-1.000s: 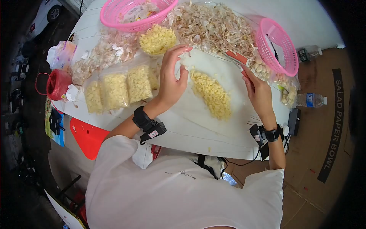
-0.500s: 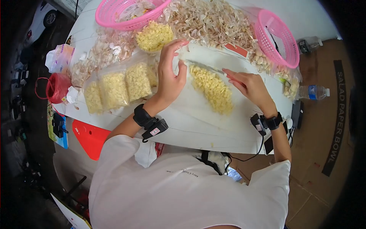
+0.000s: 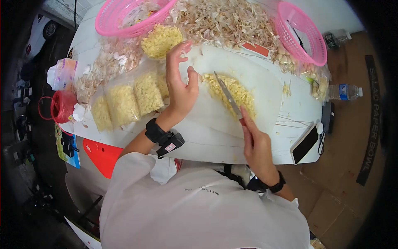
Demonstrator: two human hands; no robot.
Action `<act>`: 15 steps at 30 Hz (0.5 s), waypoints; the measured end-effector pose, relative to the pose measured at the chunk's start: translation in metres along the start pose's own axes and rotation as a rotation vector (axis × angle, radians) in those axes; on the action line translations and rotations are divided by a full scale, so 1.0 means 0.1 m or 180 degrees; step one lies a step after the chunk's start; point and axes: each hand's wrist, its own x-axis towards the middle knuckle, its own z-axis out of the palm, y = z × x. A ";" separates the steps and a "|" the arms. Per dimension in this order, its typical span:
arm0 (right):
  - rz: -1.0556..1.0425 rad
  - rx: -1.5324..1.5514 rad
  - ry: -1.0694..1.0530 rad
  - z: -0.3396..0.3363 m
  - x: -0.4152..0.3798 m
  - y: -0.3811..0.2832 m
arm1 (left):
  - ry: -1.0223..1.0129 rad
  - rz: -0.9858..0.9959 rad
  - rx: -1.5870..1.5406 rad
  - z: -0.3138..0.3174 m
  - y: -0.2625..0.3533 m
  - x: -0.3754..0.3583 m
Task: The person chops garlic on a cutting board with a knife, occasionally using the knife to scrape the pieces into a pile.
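Note:
My right hand (image 3: 259, 145) grips the red handle of a small knife (image 3: 224, 89). Its blade slants across a loose pile of chopped garlic (image 3: 243, 94), the tip pointing away from me. The pale, translucent cutting board (image 3: 267, 95) lies under the pile. At the pile's left, my left hand (image 3: 181, 87) is held open, thumb and fingers apart, with nothing in it. Just beyond that hand is a heaped container of chopped garlic (image 3: 161, 40). Clear bags packed with chopped garlic (image 3: 122, 106) lie left of my left wrist.
Garlic skins (image 3: 224, 23) cover the table's far side. Pink baskets stand at far left (image 3: 112, 23) and far right (image 3: 318, 45). A phone (image 3: 304, 144) rests near the right edge, a plastic bottle (image 3: 345, 92) beyond it. A red plastic bag (image 3: 64, 107) sits at the left edge.
My right hand has come toward me with the knife, whose blade has swung from the pile's far edge to lie across it. My left hand stays open beside the pile. The view has shifted slightly.

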 end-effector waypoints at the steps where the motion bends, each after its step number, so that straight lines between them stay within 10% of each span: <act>1: 0.0027 0.0158 0.0063 0.09 -0.03 -0.03 | -0.0064 0.0015 0.0014 -0.02 0.02 0.00; 15: -0.0027 0.0258 0.0022 0.31 0.06 -0.19 | -0.0118 0.0120 0.0004 -0.06 0.08 0.00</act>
